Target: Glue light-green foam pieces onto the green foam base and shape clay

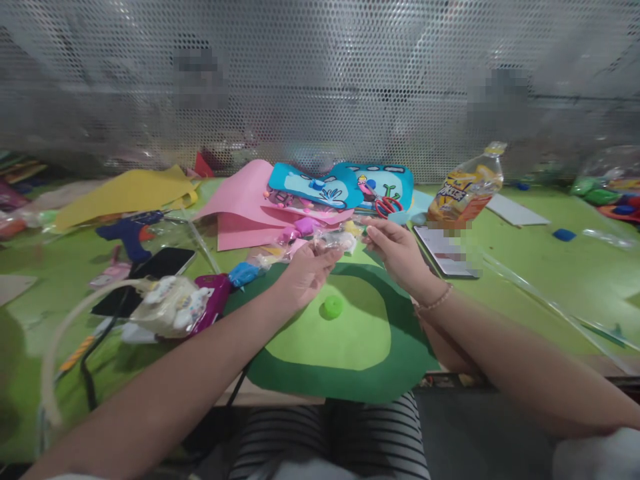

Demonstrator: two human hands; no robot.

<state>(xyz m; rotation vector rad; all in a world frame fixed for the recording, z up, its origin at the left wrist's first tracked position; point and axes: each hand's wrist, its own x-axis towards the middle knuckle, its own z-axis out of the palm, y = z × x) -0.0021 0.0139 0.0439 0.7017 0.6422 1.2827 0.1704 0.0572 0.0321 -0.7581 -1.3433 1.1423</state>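
Note:
My left hand [311,270] is closed on a small clear plastic packet [331,240] above the far edge of the green sheets. Just to the right, my right hand [395,253] pinches with thumb and forefinger; a bit of green shows at the fingertips, too small to name. Below both hands lies a light green rounded sheet [320,340] on a larger dark green one [345,385]. A bright green round lump [333,307] sits on the light sheet. Beyond my hands are wrapped pink [304,228] and blue [243,274] lumps.
Pink sheets [240,230], blue picture pieces [315,187] and red-handled scissors [386,207] lie at the back. To the right are a phone [443,250] and a drink bottle [470,187]. A blue glue gun [127,233], dark phone [167,263] and cable stand left.

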